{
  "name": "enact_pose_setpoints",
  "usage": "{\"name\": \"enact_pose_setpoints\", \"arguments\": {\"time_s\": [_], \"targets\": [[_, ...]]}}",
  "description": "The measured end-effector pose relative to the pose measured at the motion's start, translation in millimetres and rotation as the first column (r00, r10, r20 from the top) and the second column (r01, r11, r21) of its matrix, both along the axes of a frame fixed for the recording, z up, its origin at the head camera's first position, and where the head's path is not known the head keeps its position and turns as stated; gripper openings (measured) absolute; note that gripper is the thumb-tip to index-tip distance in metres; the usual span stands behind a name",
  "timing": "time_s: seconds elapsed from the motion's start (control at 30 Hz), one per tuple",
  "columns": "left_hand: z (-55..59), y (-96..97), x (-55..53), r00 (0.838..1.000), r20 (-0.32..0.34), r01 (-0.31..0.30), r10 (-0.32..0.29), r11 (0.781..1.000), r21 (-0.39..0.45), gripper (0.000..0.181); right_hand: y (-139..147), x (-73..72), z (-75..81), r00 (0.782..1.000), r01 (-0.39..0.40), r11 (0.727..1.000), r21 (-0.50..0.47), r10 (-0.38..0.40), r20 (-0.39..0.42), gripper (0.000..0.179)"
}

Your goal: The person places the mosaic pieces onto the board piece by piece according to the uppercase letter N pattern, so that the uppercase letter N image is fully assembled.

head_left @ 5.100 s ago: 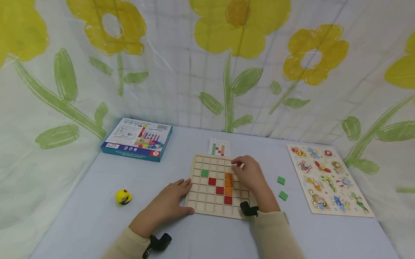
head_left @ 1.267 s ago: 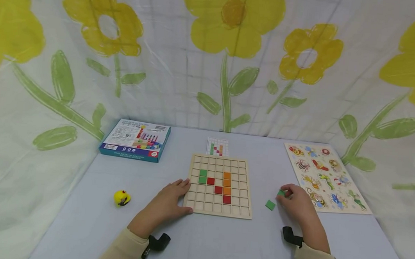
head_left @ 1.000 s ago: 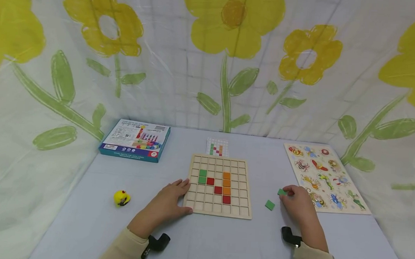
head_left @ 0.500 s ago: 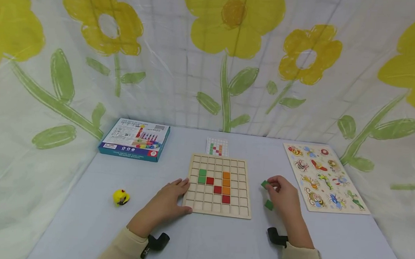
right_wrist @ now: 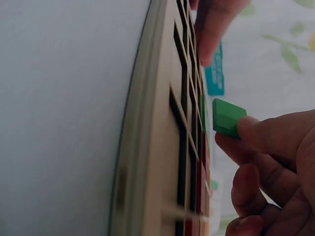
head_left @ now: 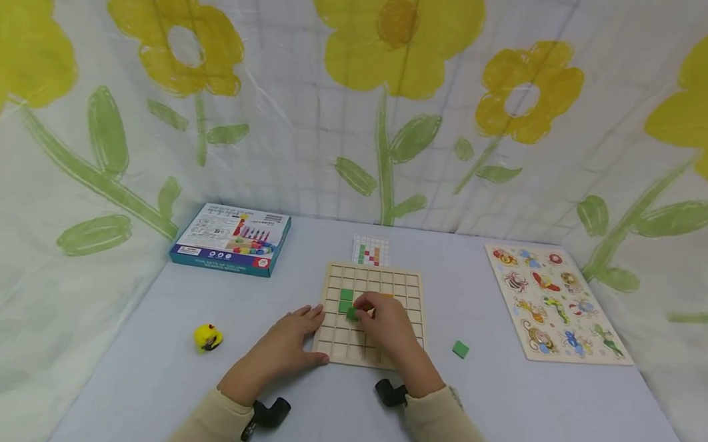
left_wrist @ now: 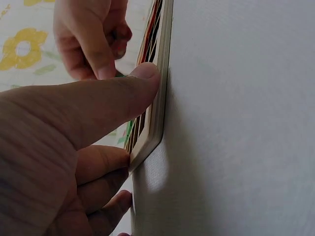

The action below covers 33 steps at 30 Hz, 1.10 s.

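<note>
In the head view a wooden grid board [head_left: 331, 343] lies on the table. My right hand [head_left: 389, 323] is over its middle, pinching a green square tile [right_wrist: 228, 117] between thumb and fingertips. In the right wrist view that tile is tilted, a small gap off the grid. Two green tiles [head_left: 346, 301] sit one below the other in cells left of the held one. The right hand covers the red tiles and most of the orange tiles [head_left: 387, 295]. My left hand [head_left: 287, 343] rests at the board's near left corner, thumb [left_wrist: 145, 71] against the front edge, fingers along the left edge.
One loose green tile [head_left: 460, 349] lies right of the board. Behind the board is a small pattern card [head_left: 371, 250]. A boxed game [head_left: 229, 239] stands back left, a yellow toy [head_left: 207, 338] nearer on the left. An insect puzzle board [head_left: 556, 305] lies at the right.
A second green tile has come to sit in the grid. The right hand picked up another green tile from the right and carried it left over the board. The left hand stays put.
</note>
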<state>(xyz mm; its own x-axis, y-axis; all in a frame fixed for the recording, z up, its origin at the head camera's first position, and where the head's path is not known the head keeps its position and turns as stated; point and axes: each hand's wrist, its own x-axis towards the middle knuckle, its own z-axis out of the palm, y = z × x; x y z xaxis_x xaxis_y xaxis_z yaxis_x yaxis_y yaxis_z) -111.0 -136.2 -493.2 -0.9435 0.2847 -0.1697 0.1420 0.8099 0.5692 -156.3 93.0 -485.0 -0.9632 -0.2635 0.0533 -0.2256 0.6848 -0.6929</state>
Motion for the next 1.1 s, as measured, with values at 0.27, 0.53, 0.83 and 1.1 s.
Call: {"name": "enact_pose_setpoints", "arguments": {"time_s": [0.27, 0.53, 0.83, 1.1], "targets": [[-2.0, 2.5, -2.0, 1.0, -0.003, 0.017, -0.017, 1.0, -0.013, 0.09, -15.5, -5.7, -4.9, 0.999, -0.04, 0.996, 0.077, 0.042, -0.025, 0.004], [0.1, 2.0, -0.8, 0.999, -0.011, 0.03, -0.031, 0.999, -0.011, 0.089, -16.7, -3.2, -2.3, 0.998, -0.064, 0.99, 0.128, 0.062, 0.013, 0.005], [0.3, 0.8, -1.0, 1.0, -0.008, 0.027, -0.027, 0.999, -0.021, 0.09, -15.4, -3.1, -0.5, 0.998, -0.068, 0.987, 0.144, 0.068, 0.003, 0.008], [1.7, 0.7, 0.5, 1.0, 0.023, -0.005, 0.006, 1.0, -0.019, 0.091, 30.0, -1.8, 15.5, 0.998, 0.057, 0.997, 0.052, -0.057, -0.008, 0.006]]}}
